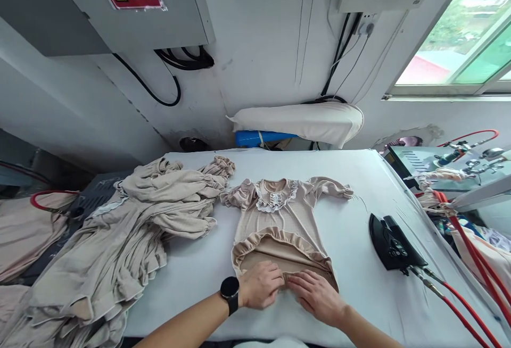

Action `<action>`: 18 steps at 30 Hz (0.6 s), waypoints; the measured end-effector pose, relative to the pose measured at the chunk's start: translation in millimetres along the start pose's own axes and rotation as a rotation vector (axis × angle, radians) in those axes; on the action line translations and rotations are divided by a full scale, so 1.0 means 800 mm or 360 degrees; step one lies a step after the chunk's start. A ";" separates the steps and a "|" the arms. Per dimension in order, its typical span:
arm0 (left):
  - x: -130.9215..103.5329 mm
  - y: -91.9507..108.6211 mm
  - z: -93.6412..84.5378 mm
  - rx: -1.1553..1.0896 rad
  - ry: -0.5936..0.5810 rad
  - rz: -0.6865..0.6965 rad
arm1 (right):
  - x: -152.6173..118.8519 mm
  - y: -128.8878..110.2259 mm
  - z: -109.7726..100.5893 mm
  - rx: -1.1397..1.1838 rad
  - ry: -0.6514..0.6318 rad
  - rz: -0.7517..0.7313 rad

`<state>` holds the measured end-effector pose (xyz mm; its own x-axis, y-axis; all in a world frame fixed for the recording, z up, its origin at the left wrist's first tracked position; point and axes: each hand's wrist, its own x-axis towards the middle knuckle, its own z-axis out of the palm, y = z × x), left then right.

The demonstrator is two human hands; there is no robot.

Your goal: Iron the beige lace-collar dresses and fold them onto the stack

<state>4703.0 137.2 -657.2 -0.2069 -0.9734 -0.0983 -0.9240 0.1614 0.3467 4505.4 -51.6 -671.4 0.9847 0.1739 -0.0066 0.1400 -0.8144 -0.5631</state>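
**Two hands meet at the edge of a beige dress point(281, 219)**

The left hand point(261, 285) has its grip closed on the dress's near edge; the right hand point(317, 296) bends its fingers over the same edge, but whether that grip pinches cannot be told. Thumbs are mostly hidden. The dress lies on the desk point(359, 305), extending beyond both grips.

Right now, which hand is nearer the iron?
Right: the right hand, on the frilled garment, is left of the iron; the left hand, also on it, is farther left.
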 end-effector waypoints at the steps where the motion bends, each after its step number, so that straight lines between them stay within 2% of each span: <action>1: 0.003 0.002 0.006 -0.0056 0.0035 -0.0098 | -0.003 -0.004 0.001 0.0023 -0.0026 -0.0017; 3: 0.010 0.004 0.016 -0.0185 0.0075 -0.0328 | -0.009 -0.008 0.004 0.0099 -0.0012 0.0034; 4: 0.014 0.003 0.020 -0.0241 0.0088 -0.0437 | -0.013 -0.008 0.006 0.0138 0.0056 0.0105; 6: 0.023 -0.002 0.023 -0.0291 0.0086 -0.0544 | -0.029 -0.002 0.010 0.0185 0.0337 0.0356; 8: 0.035 -0.008 0.023 -0.0261 0.0063 -0.0546 | -0.057 0.011 0.015 0.0184 0.0765 0.0846; 10: 0.052 -0.011 0.021 -0.0229 0.0018 -0.0550 | -0.087 0.025 0.021 0.0277 0.1074 0.1522; 11: 0.061 -0.011 0.021 -0.0224 -0.0024 -0.0552 | -0.099 0.031 0.025 0.0386 0.1100 0.1816; 12: 0.071 -0.010 0.021 -0.0217 -0.0080 -0.0547 | -0.106 0.036 0.028 0.0520 0.1035 0.2022; 13: 0.081 -0.007 0.021 -0.0204 -0.0146 -0.0531 | -0.108 0.038 0.030 0.0645 0.0917 0.2128; 15: 0.099 -0.001 0.019 -0.0168 -0.0269 -0.0484 | -0.099 0.041 0.034 0.0740 0.0692 0.2148; 18: 0.121 0.002 0.008 -0.0124 -0.0360 -0.0458 | -0.081 0.043 0.034 0.0512 0.0639 0.2191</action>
<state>4679.5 44.6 -671.7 -0.0162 -0.9152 -0.4027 -0.9292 -0.1350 0.3440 4443.3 -76.1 -713.1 0.2886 -0.8263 -0.4837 -0.8875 -0.0414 -0.4589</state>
